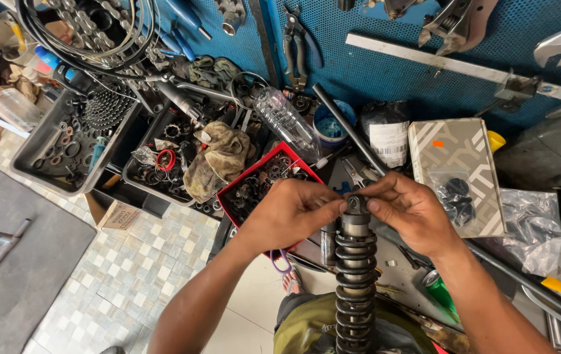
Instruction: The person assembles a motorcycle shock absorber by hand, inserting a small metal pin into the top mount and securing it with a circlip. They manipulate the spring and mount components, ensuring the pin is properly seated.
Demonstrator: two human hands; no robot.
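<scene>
A black coil-spring shock absorber stands upright in front of me, its lower end resting in my lap. My left hand pinches the left side of its top eyelet. My right hand pinches the same eyelet from the right with thumb and fingers. Both hands meet at the top of the shock, above the grey metal body just under the eyelet.
A red tray of small metal parts sits just behind my left hand. Grey bins hold sprockets and washers at the left. A patterned box, plastic bottle, dirty rag and a long black rod crowd the bench.
</scene>
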